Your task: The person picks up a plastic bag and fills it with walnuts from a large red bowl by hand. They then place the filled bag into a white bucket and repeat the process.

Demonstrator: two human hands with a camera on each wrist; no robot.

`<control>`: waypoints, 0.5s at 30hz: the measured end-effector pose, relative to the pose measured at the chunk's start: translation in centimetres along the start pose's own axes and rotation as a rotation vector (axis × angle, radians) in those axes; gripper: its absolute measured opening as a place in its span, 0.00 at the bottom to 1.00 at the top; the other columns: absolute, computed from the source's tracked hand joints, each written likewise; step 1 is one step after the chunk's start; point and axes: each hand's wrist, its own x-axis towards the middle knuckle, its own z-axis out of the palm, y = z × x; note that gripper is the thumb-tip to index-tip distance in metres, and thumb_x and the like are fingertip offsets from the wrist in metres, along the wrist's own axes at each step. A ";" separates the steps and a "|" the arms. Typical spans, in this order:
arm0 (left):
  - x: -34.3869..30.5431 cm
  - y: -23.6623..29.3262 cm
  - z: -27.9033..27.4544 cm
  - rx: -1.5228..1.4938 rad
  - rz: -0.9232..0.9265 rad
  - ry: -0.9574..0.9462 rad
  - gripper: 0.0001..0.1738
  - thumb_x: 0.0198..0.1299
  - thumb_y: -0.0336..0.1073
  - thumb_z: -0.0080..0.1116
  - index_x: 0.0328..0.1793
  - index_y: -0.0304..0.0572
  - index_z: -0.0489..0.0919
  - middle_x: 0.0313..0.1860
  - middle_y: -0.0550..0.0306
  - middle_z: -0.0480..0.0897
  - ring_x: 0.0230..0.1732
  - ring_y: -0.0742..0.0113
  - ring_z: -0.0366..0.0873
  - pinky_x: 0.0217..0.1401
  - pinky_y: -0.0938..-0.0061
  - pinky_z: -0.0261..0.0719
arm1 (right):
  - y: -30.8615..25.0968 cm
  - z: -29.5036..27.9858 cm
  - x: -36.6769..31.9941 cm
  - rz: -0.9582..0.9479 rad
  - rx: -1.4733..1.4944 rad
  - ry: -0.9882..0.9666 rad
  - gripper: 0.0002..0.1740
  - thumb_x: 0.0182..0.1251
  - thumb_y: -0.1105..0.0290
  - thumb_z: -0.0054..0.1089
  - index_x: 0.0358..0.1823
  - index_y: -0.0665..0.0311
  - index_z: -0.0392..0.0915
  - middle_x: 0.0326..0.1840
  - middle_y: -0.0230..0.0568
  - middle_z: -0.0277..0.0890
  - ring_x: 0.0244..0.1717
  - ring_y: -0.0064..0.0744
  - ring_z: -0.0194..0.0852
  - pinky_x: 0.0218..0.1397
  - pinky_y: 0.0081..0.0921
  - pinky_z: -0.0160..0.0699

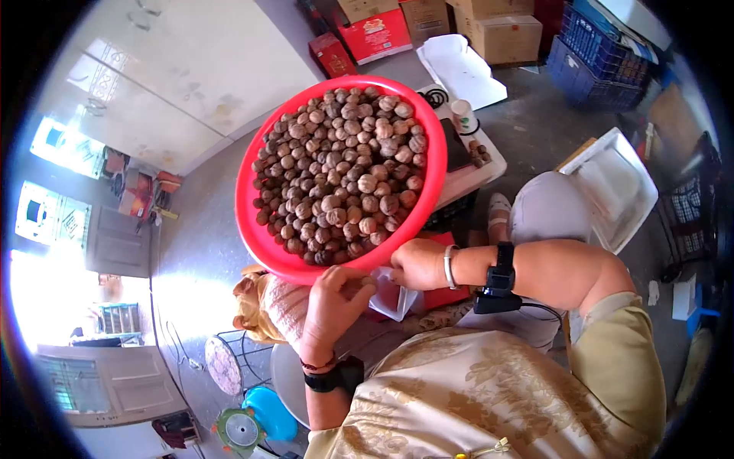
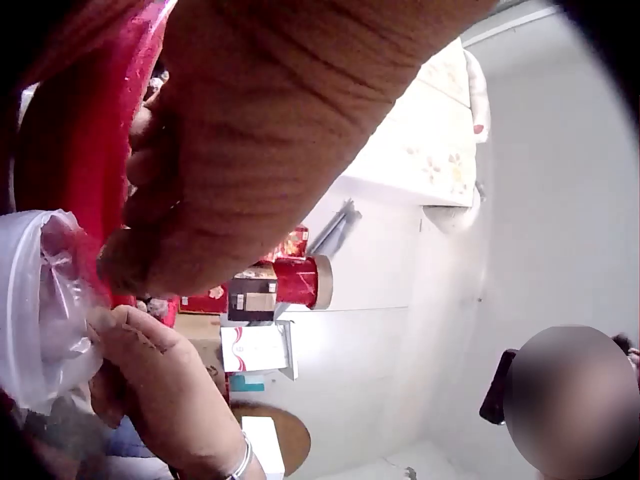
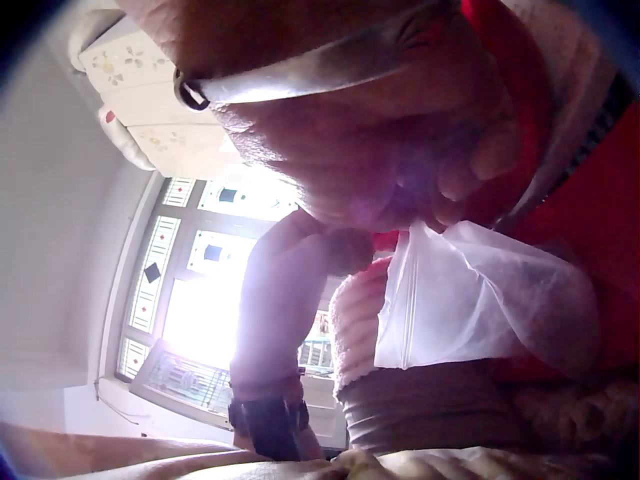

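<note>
A red plastic basin [image 1: 437,164] full of walnuts [image 1: 336,176] stands in front of the person. At its near rim is the left hand [image 1: 332,310], its fingers curled in the left wrist view; I cannot tell whether something is inside them. Close by on the right, the right hand [image 1: 420,264] pinches the top edge of a clear plastic bag [image 3: 470,290] between thumb and fingers. The bag hangs down, its mouth partly spread in the left wrist view. Both hands sit near each other, just below the basin's rim.
A low white table [image 1: 482,172] beside the basin holds a paper cup [image 1: 463,115] and a few walnuts. A white foam tray [image 1: 612,191] lies to the right. Blue crates [image 1: 592,76] and cardboard boxes [image 1: 505,34] stand behind. A round stool [image 1: 223,366] is on the left.
</note>
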 end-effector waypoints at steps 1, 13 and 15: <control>-0.2 0.2 0.3 -0.099 -0.054 0.001 0.12 0.58 0.31 0.71 0.44 0.32 0.84 0.37 0.54 0.87 0.36 0.71 0.84 0.43 0.75 0.83 | 0.0 0.0 0.1 -0.011 -0.013 0.001 0.11 0.61 0.64 0.64 0.30 0.66 0.84 0.28 0.51 0.83 0.31 0.51 0.85 0.39 0.45 0.81; 0.6 -1.8 -1.1 0.350 0.016 0.349 0.08 0.56 0.35 0.69 0.38 0.42 0.84 0.36 0.49 0.81 0.40 0.51 0.80 0.45 0.60 0.78 | -1.1 -0.9 -0.1 0.033 -0.007 -0.040 0.17 0.62 0.59 0.63 0.31 0.68 0.86 0.29 0.56 0.84 0.33 0.53 0.86 0.42 0.44 0.83; 1.0 -2.5 -1.6 0.465 -0.050 0.481 0.09 0.57 0.41 0.68 0.37 0.46 0.84 0.38 0.50 0.82 0.49 0.46 0.77 0.56 0.55 0.73 | -0.8 -0.6 0.0 0.024 -0.024 -0.024 0.16 0.62 0.60 0.62 0.31 0.68 0.87 0.28 0.56 0.83 0.33 0.54 0.86 0.42 0.45 0.83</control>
